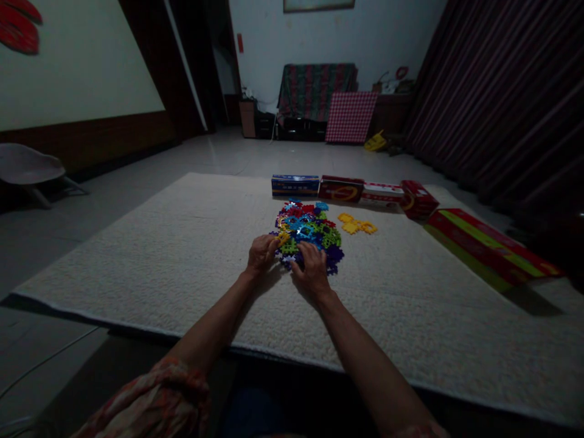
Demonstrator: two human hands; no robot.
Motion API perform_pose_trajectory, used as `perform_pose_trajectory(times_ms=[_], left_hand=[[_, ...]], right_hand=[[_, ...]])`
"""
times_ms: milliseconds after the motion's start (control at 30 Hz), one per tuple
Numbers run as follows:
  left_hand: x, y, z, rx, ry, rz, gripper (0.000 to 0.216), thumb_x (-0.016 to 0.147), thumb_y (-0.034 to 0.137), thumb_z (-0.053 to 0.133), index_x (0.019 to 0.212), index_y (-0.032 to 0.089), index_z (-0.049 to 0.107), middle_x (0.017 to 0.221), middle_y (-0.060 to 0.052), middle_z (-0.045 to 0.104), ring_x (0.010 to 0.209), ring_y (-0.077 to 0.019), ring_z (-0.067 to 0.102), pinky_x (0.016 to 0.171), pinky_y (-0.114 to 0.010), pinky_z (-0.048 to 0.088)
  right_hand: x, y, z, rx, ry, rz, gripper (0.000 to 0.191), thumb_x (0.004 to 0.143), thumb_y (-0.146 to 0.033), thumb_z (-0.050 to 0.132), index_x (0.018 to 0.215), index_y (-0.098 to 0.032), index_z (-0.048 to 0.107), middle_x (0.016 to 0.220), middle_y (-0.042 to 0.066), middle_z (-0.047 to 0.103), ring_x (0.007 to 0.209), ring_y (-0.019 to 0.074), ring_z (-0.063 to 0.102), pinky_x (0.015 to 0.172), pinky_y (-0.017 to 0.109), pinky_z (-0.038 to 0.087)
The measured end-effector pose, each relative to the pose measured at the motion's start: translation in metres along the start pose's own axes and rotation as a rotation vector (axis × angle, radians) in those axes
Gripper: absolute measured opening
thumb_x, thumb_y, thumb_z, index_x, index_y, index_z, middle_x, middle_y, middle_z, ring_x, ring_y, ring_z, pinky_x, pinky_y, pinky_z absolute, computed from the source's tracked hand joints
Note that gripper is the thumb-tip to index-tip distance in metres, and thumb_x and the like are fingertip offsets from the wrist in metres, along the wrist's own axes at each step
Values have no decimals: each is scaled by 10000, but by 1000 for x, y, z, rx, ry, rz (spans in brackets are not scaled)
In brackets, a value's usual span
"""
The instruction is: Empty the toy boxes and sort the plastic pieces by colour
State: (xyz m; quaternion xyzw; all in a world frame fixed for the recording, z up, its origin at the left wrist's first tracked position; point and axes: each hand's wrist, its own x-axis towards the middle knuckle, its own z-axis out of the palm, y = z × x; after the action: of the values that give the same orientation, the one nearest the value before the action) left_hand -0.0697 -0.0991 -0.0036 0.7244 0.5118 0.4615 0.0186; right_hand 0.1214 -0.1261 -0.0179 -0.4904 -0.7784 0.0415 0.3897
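A pile of coloured plastic interlocking pieces (309,230) lies on a cream carpet (182,255). My left hand (261,253) rests at the pile's near left edge, fingers curled, pinching a yellow piece (283,236). My right hand (312,266) lies on the near side of the pile, fingers bent down over purple pieces; what it grips is hidden. A few joined yellow pieces (356,225) lie apart to the right of the pile.
Beyond the pile stands a row of boxes: a blue box (295,185) and red boxes (378,194). A long red and green box (488,246) lies at the right. A curtain hangs on the right, a sofa (317,91) stands at the back.
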Motion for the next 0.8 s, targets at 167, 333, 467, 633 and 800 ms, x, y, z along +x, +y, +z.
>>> perform_pose_trajectory(times_ms=[167, 333, 467, 633, 800], left_hand=[[7, 27, 13, 42, -168, 157, 418, 1025, 414, 359, 869, 226, 697, 808, -75, 693, 819, -221, 633, 841, -374, 477], [17, 39, 32, 42, -246, 209, 452, 1028, 442, 337, 864, 226, 699, 785, -67, 693, 778, -210, 622, 826, -357, 482], [42, 37, 45, -55, -279, 201, 417, 1008, 458, 387, 958, 228, 732, 890, -61, 750, 848, -210, 663, 880, -358, 503], [87, 6, 50, -211, -115, -65, 371, 978, 406, 447, 1052, 217, 757, 1001, -48, 783, 922, -214, 712, 835, -316, 550], [111, -40, 51, -98, -8, -263, 235, 857, 255, 576, 943, 230, 793, 990, -34, 797, 933, -217, 727, 859, -303, 558]], right_hand=[[8, 16, -3, 65, 190, 69, 480, 971, -295, 423, 1420, -148, 508, 1366, 173, 621, 1284, 287, 542, 1106, 470, 357], [14, 34, -13, 93, 189, 85, 380, 966, -249, 402, 1230, -188, 668, 1130, 132, 722, 1078, 269, 648, 983, 413, 480], [23, 53, -29, 123, 183, 91, 338, 945, -265, 449, 1132, -207, 725, 1041, 108, 747, 980, 253, 686, 894, 371, 541], [48, 113, -63, 138, 261, 287, 298, 868, -356, 547, 1012, -206, 761, 1016, 88, 774, 928, 254, 711, 874, 381, 563], [64, 189, -86, 80, 431, 563, 361, 806, -372, 551, 1019, -161, 753, 987, 105, 769, 904, 258, 702, 872, 422, 564]])
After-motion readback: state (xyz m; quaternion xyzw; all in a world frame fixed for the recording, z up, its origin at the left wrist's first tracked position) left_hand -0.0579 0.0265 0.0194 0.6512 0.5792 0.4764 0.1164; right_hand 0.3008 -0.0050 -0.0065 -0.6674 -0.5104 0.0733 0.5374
